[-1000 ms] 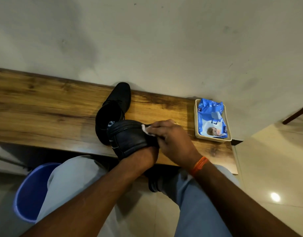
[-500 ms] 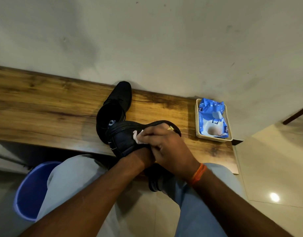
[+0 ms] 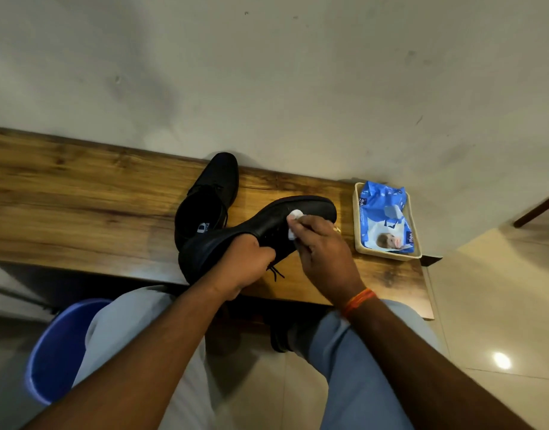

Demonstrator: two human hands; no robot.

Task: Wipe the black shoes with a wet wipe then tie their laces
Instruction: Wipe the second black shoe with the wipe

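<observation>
Shoe point(image 3: 267, 226) now swung round, toe toward wipe packet point(image 3: 383, 217), held above worktop point(image 3: 81, 206). Left hand point(image 3: 245, 265) grips heel end; right fingers point(image 3: 310, 226) pinch wet wipe point(image 3: 293, 223) (moved from heel to side). Second shoe point(image 3: 212, 193) untouched behind; laces untied.

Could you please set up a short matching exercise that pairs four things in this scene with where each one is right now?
Things:
1. wet wipe
2. second black shoe
3. blue wipes packet
4. blue bucket

Places:
A. in the beige tray at the table's right end
B. on the floor, lower left, beside the person's leg
C. pressed by the right hand against the held shoe
D. lying on the wooden table, unheld, near the wall

Pairs: 1-C, 2-D, 3-A, 4-B
</observation>
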